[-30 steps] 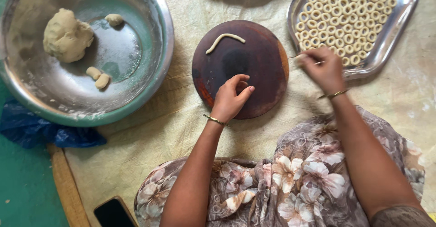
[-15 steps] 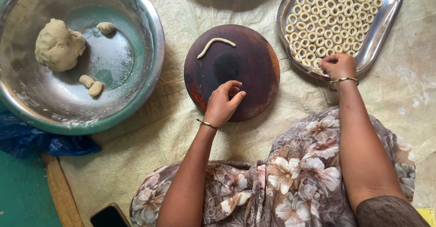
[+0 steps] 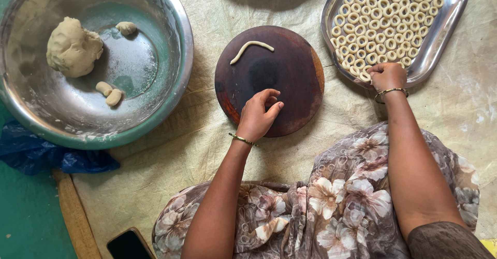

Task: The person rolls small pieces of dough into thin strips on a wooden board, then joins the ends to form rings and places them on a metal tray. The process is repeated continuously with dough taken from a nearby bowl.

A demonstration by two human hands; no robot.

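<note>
My left hand [image 3: 260, 115] rests on the near part of a round dark wooden board [image 3: 295, 57], fingers curled with nothing seen in them. A thin curved dough strip [image 3: 250, 47] lies on the board's far side. My right hand [image 3: 387, 75] sits at the near edge of a steel tray [image 3: 448, 28], fingers closed down among the small dough rings [image 3: 383, 20] that fill it in rows; whether a ring is in the fingers is hidden. Both wrists wear thin gold bangles.
A large steel bowl [image 3: 171, 90] at left holds a big dough lump [image 3: 72, 47] and three small pieces. A blue plastic bag [image 3: 49, 155] lies below it. A dark phone [image 3: 129, 245] and a wooden stick [image 3: 76, 217] lie at bottom left. A beige cloth [image 3: 207, 140] covers the floor.
My right hand has moved from beside the board to the tray's near edge and lowered onto the rings. My left hand has stayed on the board, fingers curled a little more.
</note>
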